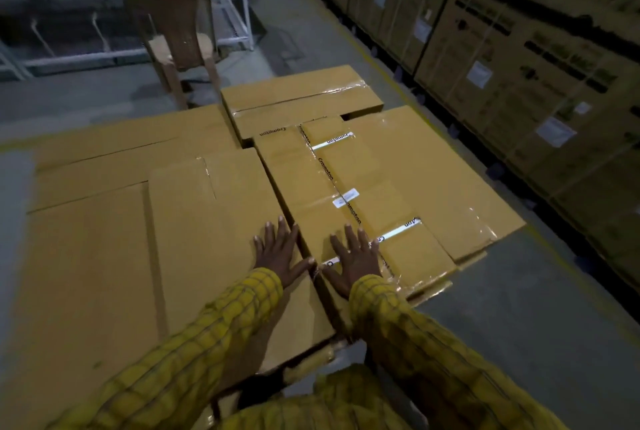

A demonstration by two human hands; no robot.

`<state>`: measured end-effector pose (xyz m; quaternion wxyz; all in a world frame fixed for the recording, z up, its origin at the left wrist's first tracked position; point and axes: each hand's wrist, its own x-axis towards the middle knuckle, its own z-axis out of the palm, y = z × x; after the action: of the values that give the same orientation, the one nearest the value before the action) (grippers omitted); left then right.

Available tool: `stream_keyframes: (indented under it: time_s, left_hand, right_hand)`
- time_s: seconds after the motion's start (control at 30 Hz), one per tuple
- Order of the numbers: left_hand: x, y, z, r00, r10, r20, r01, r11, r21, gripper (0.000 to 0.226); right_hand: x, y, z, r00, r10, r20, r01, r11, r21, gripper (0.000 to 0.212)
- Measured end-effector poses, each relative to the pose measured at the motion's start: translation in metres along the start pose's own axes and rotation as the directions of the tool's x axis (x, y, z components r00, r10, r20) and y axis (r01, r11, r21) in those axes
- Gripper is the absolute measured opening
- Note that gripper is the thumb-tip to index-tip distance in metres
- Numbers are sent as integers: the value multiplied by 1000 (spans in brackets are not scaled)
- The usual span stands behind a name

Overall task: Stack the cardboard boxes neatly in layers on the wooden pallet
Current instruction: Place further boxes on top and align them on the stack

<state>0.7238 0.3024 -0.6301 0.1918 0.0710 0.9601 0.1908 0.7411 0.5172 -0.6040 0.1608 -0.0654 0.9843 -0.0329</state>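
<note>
Your left hand [280, 253] lies flat on the plain box [221, 239], fingers spread, grasping nothing. Your right hand [353, 256] presses likewise on the taped box [349, 194] beside it.

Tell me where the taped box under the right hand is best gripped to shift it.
Probably by its two long sides near the near end, from the person's side. The taped box lies flat and long, the right hand only rests open on top, and its left side sits tight against the neighbouring box under the left hand.

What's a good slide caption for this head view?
Both hands flat on taped cardboard boxes stacked together.
</note>
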Motion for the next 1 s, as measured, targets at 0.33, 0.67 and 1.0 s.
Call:
stream_keyframes:
  time_s: [0.33, 0.67, 1.0]
  left_hand:
    - [17, 52, 28, 964, -255, -70, 256, 967, 6, 133]
    - [21, 62, 34, 931, -353, -91, 356, 934, 28, 124]
    - [23, 57, 38, 932, -352, -91, 355, 934, 26, 117]
  right_hand:
    - [47, 168, -23, 993, 119, 23, -121, 985, 127, 89]
    - [35, 181, -21, 993, -79, 88, 56, 969, 243, 107]
    - [41, 183, -10, 992, -91, 86, 95, 995, -40, 124]
